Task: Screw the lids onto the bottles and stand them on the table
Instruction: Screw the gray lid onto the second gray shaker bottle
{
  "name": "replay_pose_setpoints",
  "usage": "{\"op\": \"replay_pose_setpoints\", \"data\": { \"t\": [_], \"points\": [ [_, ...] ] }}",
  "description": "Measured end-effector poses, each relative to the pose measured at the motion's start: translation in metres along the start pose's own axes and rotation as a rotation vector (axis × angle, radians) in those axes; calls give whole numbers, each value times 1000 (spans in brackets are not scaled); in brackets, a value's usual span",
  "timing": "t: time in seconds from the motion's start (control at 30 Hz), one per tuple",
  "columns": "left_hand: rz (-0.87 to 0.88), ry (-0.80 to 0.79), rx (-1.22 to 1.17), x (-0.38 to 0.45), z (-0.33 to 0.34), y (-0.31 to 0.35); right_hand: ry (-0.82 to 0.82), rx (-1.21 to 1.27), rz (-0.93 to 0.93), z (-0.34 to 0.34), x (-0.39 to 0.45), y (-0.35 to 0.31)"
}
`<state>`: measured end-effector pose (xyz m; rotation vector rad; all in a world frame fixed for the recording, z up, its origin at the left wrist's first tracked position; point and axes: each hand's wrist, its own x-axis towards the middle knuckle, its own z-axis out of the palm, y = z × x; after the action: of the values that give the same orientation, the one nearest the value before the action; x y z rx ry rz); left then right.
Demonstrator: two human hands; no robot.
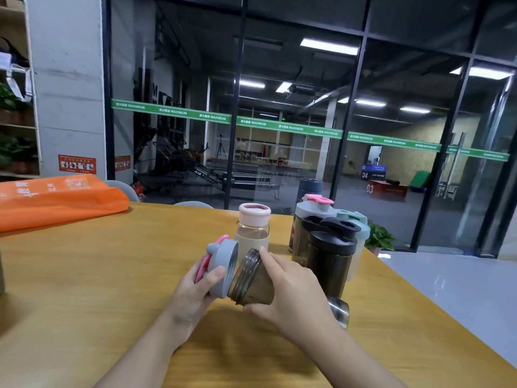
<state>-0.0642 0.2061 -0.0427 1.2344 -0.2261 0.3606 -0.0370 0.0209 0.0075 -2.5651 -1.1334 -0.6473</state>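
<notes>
Left hand grips lid; right hand grips bottle. Square your lid to the threads, then turn gently.

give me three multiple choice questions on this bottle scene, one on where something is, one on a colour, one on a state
1. Where does the orange bag lie?
A. far left of the table
B. right edge of the table
C. under the bottles

2. What colour is the lid in the left hand?
A. black
B. grey with a pink flap
C. green

3. How is the bottle in the right hand?
A. capped and upright
B. lying on the table
C. tilted, mouth uncovered

Answers: 1 A, it lies on the wooden table at its far left; 2 B, grey rim with pink behind it; 3 C, its threaded neck is bare and points toward the lid.
</notes>
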Motion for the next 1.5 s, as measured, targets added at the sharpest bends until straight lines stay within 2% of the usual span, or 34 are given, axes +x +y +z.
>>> {"op": "replay_pose_setpoints", "data": {
  "t": [0.3, 0.63, 0.83, 1.0, 1.07, 1.2, 1.4, 1.5],
  "points": [
    [-83, -93, 157, -6, 0, -1, -26, -14, -61, 10, -3, 0],
    [-80, 6, 114, -8, -18, 4, 13, 28, -194, 17, 19, -12],
    [-33, 81, 115, -7, -20, 4, 98, -61, -286, 30, 32, 3],
    [-31, 157, 63, -3, -27, 8, 346, 82, -196, 22, 20, 33],
    [-27, 192, 27, -2, -31, 10, 369, 153, -128, 25, 14, 44],
    [-21, 231, 7, 0, -34, 11, 280, 291, 21, 35, 7, 50],
    [-3, 205, 83, -2, -32, 13, 133, 730, 340, 48, 9, 40],
    [9, 207, 129, -1, -32, 12, 80, 855, 476, 59, 15, 47]
  ]
}}
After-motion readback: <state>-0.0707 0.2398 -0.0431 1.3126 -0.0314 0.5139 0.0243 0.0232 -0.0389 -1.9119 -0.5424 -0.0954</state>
